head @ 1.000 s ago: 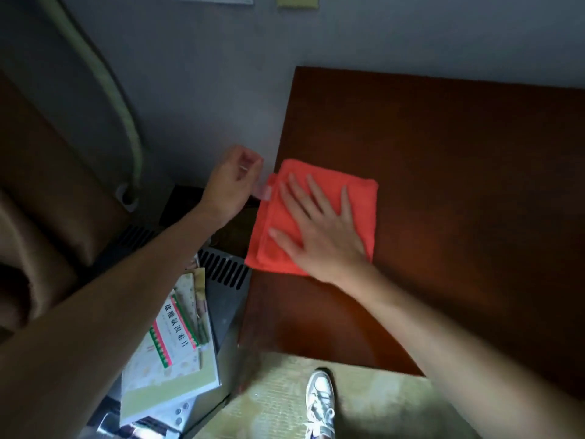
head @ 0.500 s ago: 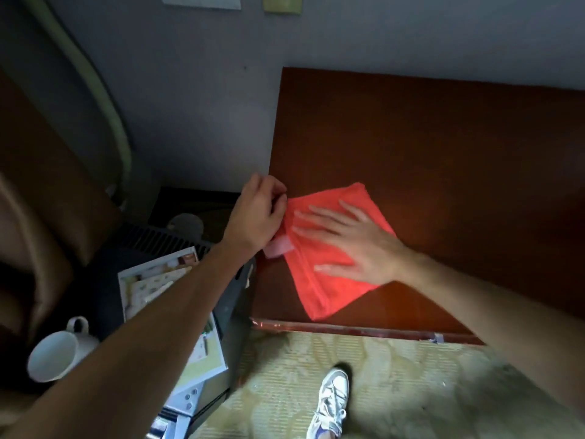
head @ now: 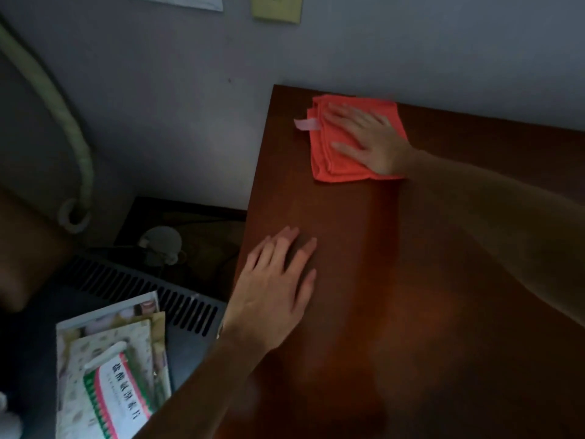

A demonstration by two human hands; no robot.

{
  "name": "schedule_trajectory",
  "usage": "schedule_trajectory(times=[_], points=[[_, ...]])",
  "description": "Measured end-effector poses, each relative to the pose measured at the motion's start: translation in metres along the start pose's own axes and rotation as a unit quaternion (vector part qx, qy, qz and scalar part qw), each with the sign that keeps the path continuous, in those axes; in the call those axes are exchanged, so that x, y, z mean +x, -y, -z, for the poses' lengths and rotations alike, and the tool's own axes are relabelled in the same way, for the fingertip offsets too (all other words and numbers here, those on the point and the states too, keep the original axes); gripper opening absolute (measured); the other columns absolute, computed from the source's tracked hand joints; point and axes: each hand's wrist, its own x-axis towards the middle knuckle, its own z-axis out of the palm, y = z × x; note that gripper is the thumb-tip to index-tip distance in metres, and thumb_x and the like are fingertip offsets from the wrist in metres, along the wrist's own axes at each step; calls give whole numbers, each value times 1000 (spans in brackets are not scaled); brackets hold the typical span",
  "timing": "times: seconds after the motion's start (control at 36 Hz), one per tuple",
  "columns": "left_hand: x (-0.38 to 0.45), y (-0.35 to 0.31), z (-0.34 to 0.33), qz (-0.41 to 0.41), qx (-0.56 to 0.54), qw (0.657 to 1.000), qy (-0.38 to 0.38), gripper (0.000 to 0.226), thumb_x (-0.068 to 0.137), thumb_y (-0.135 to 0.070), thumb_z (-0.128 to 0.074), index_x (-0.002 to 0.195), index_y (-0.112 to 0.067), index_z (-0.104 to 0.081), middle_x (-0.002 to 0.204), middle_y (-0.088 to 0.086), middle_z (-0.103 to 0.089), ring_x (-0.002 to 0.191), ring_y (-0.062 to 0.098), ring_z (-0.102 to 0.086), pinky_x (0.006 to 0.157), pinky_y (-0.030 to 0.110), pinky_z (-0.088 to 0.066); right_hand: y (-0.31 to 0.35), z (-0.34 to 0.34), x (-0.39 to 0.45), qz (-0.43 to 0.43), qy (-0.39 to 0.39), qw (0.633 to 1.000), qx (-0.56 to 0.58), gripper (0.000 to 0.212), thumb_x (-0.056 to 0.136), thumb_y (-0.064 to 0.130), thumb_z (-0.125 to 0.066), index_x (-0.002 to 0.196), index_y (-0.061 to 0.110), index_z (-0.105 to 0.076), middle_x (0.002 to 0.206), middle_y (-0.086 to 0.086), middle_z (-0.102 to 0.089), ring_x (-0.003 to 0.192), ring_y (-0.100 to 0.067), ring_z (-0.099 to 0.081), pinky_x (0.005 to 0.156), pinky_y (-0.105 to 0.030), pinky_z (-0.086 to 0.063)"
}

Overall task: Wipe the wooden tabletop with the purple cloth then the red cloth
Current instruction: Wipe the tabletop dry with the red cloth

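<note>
1. Nearest us, lower left: a stack of printed packets (head: 114,375), one with green and pink stripes, lying on a dark vented unit (head: 142,289) beside the counter.
2. Our left hand (head: 272,289): palm down on the wooden counter (head: 364,312) near its left edge, fingers straight and slightly spread, grip slack, holding nothing.
3. Our right hand (head: 370,137): flat on the red cloth (head: 332,163), fingers extended and pressing it down, grip not curled.
4. The red cloth: folded, at the counter's far left corner close to the wall, a pale tag (head: 306,124) sticking out to its left.
5. Farthest: grey wall (head: 190,106) with a yellowish plate (head: 276,7).
</note>
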Motion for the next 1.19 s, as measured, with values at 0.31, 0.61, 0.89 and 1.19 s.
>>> schedule_trajectory(times=[0.31, 0.61, 0.89, 1.19], points=[[0, -4, 2, 5, 8, 1000, -13, 49, 103, -44, -37, 148, -27, -45, 151, 4, -44, 143, 17, -27, 122, 29, -8, -20, -2, 30, -114, -39, 993, 9, 72, 98, 69, -31, 162, 37, -22, 171, 9, -17, 158, -16, -14, 126, -51, -12], [1, -2, -2, -2, -13, 999, -37, 48, 101, -43, -37, 144, -24, -48, 147, 10, -46, 140, 27, -41, 116, 43, -31, 55, -25, -118, -215, -56, 975, 21, 71, 102, 67, -29, 163, 35, -13, 173, 6, -8, 159, -18, -4, 126, -54, -4], [-5, -18, 5, -15, 56, 996, -63, 45, 103, -36, -37, 134, -10, -57, 135, 18, -53, 118, 38, -54, 99, 46, -35, 187, -51, -359, -104, -35, 994, -28, 74, 100, 69, -26, 163, 31, -20, 173, 6, -10, 160, -17, -7, 125, -54, -17], [13, -90, -15, -27, -2, 998, -53, 42, 101, -36, -38, 129, -13, -59, 130, 10, -54, 113, 31, -55, 94, 45, -39, 91, -29, -352, 67, 27, 997, -25, 70, 100, 63, -45, 161, 34, -28, 172, 11, -12, 159, -13, -7, 127, -49, -12]])
